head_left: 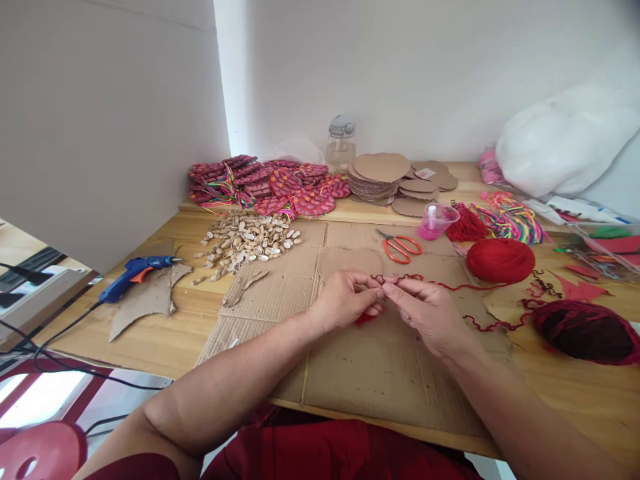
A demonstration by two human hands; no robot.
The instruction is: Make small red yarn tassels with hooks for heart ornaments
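Observation:
My left hand (350, 298) and my right hand (420, 308) meet over the cardboard sheet, fingertips nearly touching. Both pinch a dark red, crinkled strand of yarn (413, 276) that shows just above the fingers. Something bright red peeks out below my left fingers; its shape is mostly hidden. From beside my right hand a red strand leads to the red yarn ball (501, 261). Farther right lies a dark maroon yarn ball (585, 331) with a wavy loose end. Orange-handled scissors (399, 247) rest just beyond my hands, blades pointing away to the left.
Peanut shells (255, 240) are heaped at left, near a blue glue gun (135, 273) on a cardboard scrap. Behind stand decorated red pieces (300, 187), a bottle (341, 147) and stacked cardboard shapes (380, 175). A plastic cup (436, 220) and colourful yarn bundles (515, 217) sit back right.

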